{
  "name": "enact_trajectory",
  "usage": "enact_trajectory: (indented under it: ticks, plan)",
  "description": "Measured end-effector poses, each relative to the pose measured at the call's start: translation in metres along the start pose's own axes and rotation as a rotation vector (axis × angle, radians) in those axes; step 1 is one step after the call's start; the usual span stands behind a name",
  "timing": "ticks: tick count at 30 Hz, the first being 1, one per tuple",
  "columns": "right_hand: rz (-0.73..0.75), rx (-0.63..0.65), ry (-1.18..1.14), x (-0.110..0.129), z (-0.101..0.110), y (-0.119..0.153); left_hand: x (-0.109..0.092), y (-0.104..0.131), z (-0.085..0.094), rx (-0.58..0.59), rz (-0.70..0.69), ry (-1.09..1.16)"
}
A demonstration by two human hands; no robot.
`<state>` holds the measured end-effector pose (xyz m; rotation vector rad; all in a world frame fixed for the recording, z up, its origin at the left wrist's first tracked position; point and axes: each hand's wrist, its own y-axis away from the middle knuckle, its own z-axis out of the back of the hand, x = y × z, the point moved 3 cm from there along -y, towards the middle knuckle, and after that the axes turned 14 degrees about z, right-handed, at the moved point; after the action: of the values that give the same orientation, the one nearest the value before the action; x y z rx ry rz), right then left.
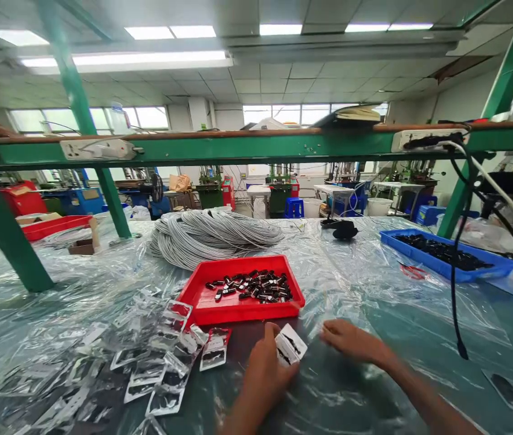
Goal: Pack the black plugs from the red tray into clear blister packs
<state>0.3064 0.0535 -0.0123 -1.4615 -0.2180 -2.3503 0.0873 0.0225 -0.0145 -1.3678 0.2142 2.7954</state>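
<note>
My left hand (265, 368) is closed around a small white-edged packet (291, 345) with dark shapes on its face, tilted above the table. To its right, my right hand (351, 339) has its fingers drawn together, apart from the packet; I cannot make out anything in them. Just beyond both hands stands a red tray (229, 313) with many small black-and-silver pieces (260, 285) in it. Similar clear packets with white edges (165, 374) lie in a loose heap left of my left hand, and one packet (214, 350) lies closest to it.
A coil of grey cable (211, 235) lies behind the red tray. At the right is a blue tray (446, 257) of black parts, with a black cable (454, 290) hanging in front. A green frame (238, 148) crosses above the table. Clear plastic sheeting covers much of the tabletop.
</note>
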Motion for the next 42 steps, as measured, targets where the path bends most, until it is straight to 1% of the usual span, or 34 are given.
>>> enact_trajectory:
  ticks: [2, 3, 4, 6, 9, 10, 12, 15, 18, 20, 22, 24, 26, 29, 31, 36, 38, 39, 41, 42]
  plan:
    - [0.058, 0.004, 0.219, -0.006, 0.005, 0.006, 0.003, -0.008, 0.013, -0.016, 0.028, 0.175]
    - [0.11, 0.017, 0.407, -0.007, 0.004, 0.006, 0.005, -0.012, 0.019, -0.052, 0.021, 0.242]
    - [0.172, 0.004, 0.555, -0.006, 0.001, 0.006, 0.006, -0.015, 0.024, -0.106, 0.007, 0.291]
    - [0.341, -0.072, 0.711, 0.006, -0.012, -0.001, 0.011, -0.021, 0.032, -0.209, -0.008, 0.345]
    - [0.65, -0.223, 0.698, 0.041, -0.045, -0.019, 0.019, -0.027, 0.038, -0.294, -0.024, 0.411]
    - [0.739, -0.248, 0.703, 0.053, -0.058, -0.026, 0.021, -0.029, 0.04, -0.314, -0.031, 0.446]
    - [0.848, -0.255, 0.736, 0.072, -0.083, -0.042, 0.023, -0.03, 0.046, -0.346, -0.042, 0.548]
    - [0.87, -0.238, 0.733, 0.084, -0.113, -0.066, 0.027, -0.029, 0.057, -0.387, -0.033, 0.687]
    - [0.817, -0.24, 0.595, 0.087, -0.128, -0.082, 0.031, -0.028, 0.067, -0.437, -0.031, 0.728]
    - [0.759, -0.234, 0.441, 0.089, -0.129, -0.088, 0.034, -0.027, 0.073, -0.45, -0.042, 0.726]
    - [0.681, -0.213, 0.273, 0.092, -0.122, -0.091, 0.034, -0.025, 0.077, -0.431, -0.064, 0.702]
    - [0.597, -0.172, 0.128, 0.092, -0.112, -0.093, 0.031, -0.023, 0.08, -0.373, -0.098, 0.638]
    - [0.527, -0.134, 0.044, 0.087, -0.101, -0.095, 0.026, -0.02, 0.082, -0.3, -0.126, 0.563]
    - [0.495, -0.104, 0.059, 0.075, -0.089, -0.096, 0.021, -0.017, 0.081, -0.225, -0.126, 0.497]
    - [0.509, -0.083, 0.084, 0.068, -0.084, -0.096, 0.02, -0.017, 0.08, -0.22, -0.106, 0.472]
    - [0.544, -0.034, 0.092, 0.06, -0.076, -0.098, 0.029, -0.025, 0.075, -0.308, -0.03, 0.398]
    - [0.54, -0.081, 0.009, 0.059, -0.069, -0.103, 0.036, -0.029, 0.076, -0.356, 0.02, 0.434]
    - [0.533, -0.14, -0.06, 0.059, -0.065, -0.107, 0.039, -0.031, 0.077, -0.376, 0.045, 0.463]
    - [0.52, -0.309, -0.144, 0.057, -0.057, -0.115, 0.045, -0.035, 0.078, -0.383, 0.08, 0.522]
    - [0.517, -0.412, -0.125, 0.057, -0.054, -0.117, 0.047, -0.037, 0.077, -0.359, 0.089, 0.558]
